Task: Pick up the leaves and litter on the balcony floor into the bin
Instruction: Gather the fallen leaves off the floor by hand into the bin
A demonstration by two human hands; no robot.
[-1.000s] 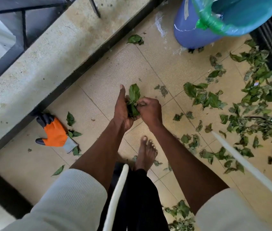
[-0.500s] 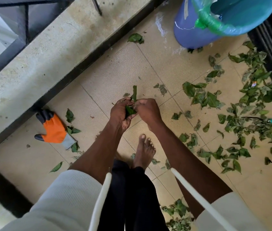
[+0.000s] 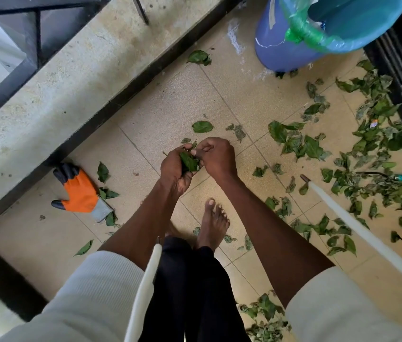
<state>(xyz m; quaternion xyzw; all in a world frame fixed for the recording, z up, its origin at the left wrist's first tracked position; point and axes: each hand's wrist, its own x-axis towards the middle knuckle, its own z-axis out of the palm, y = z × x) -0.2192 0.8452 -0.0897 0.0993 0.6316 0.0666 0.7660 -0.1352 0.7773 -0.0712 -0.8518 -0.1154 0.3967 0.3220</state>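
Your left hand (image 3: pixel 174 169) curls its fingers (image 3: pixel 185 150) around a wad of glossy green leaves (image 3: pixel 189 162); your right hand (image 3: pixel 216 156) pinches into the same wad from beside it. One flat oval leaf (image 3: pixel 202 126) lies just beyond on the matte beige floor tiles (image 3: pixel 170 107). Many crumpled leaves spread to your right (image 3: pixel 372 154). The round blue bin (image 3: pixel 301 38), lined with green plastic, stands at far right. One orange rubbery glove (image 3: pixel 80 191) lies by the concrete ledge (image 3: pixel 59 77).

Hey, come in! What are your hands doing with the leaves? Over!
Left hand grips leaf bunch; right hand pinches it. Bin ahead. Loose leaves between.
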